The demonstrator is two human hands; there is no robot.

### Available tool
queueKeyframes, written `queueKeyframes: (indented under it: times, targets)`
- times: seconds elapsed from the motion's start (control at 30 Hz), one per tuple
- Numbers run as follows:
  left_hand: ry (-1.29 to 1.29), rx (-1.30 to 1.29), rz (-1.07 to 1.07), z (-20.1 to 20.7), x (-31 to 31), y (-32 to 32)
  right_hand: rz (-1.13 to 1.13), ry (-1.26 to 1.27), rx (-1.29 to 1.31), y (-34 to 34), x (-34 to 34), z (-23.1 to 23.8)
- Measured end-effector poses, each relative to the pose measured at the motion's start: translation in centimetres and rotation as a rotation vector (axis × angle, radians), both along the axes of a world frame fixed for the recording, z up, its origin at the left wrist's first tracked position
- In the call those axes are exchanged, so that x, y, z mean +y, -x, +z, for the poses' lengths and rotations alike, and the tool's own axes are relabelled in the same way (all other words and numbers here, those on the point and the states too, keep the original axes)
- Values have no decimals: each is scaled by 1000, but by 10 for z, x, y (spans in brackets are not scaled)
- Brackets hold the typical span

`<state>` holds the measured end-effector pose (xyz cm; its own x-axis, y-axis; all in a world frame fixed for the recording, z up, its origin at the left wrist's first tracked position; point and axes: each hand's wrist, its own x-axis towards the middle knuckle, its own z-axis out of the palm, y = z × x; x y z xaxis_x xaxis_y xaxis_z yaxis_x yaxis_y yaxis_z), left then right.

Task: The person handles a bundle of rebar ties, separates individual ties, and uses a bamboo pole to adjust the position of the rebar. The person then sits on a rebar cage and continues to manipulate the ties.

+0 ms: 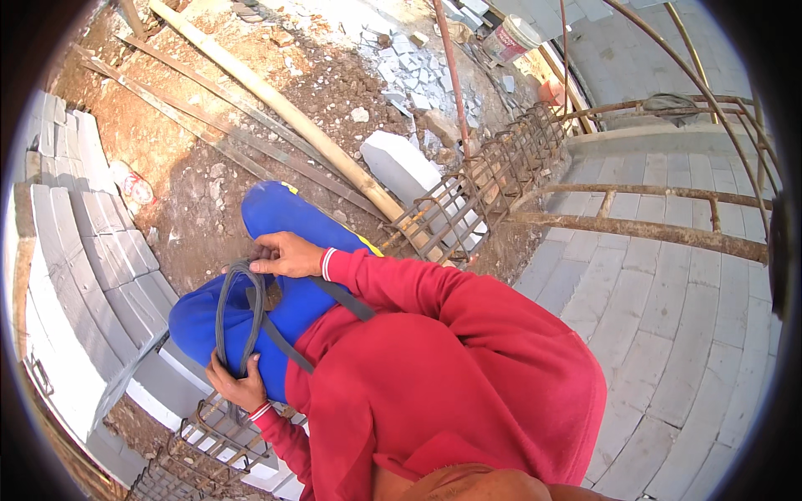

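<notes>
A dark grey coil of cord or thin wire (224,313) hangs in long loops over my blue trousers. The upper end of the loops is pinched between the thumb and fingers of my right hand (288,255). At the lower end, my left hand (238,386) is closed around the coil, some of its fingers hidden. Two flat dark grey straps (288,346) run from near the coil across my lap toward the red sweatshirt. Whether they join the coil, I cannot tell.
Steel rebar cages (455,213) lie ahead right and below left (221,438). A bamboo pole (276,104) and flat bars (180,138) cross the dirt. Pale blocks are stacked left (92,225). Rusty pipe framing (643,234) stands right; a white bucket (511,40) is farther off.
</notes>
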<state>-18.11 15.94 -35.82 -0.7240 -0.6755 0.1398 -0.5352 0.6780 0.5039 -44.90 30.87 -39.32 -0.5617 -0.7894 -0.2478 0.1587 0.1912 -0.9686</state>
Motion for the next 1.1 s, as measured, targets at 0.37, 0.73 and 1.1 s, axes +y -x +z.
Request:
queueKeyframes:
  times: [0.37, 0.73, 1.1]
  targets:
    - [-22, 45, 2, -6, 0, 7, -14, -4, -174, 12, -2, 0]
    - [-4, 44, 17, -9, 1, 6, -15, -1, -122, 10, -4, -5]
    - [11, 49, 4, -7, 2, 7, -1, 2, -338, 8, -9, 19]
